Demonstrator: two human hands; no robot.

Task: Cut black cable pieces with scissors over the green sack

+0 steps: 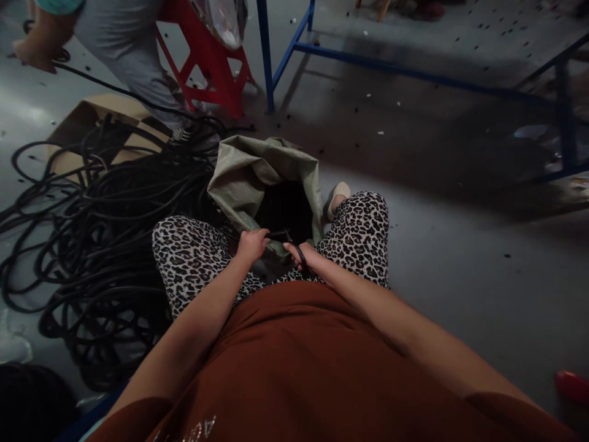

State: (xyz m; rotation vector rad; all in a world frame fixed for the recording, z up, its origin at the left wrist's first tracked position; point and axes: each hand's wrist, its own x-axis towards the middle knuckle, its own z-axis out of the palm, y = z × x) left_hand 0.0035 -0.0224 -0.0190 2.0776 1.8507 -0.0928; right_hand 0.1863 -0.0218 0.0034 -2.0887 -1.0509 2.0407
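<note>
Rust-brown, softly creased cloth of the wearer's top lies nearest the camera, with glittery lettering low on its left side. Beyond it, black-and-cream leopard-print trousers cover two bent knees spread around an open, grey-green woven sack. Its stiff mouth folds into angular creases; the inside is dark, and its contents cannot be made out. Over the sack's near rim, the left hand pinches a thin dark strip between thumb and forefinger, the other fingers curled in. Just beside it, the right hand has its fingers bent around the looped handles of small black-handled scissors, whose slim blades point toward the strip; whether they touch it is too small to tell. One cream, smooth-looking shoe rests beside the sack's right edge. Left of the sack, smooth black round cords sprawl in loose, overlapping loops across the smooth grey floor, and more lie in an open brown cardboard box behind them. Past the box stands a person in grey trousers, whose hand grips a black cord. Near that person's legs, a glossy red plastic stool with cut-out sides holds a clear, crinkled bag, and a straight-barred blue metal frame extends rightward.
</note>
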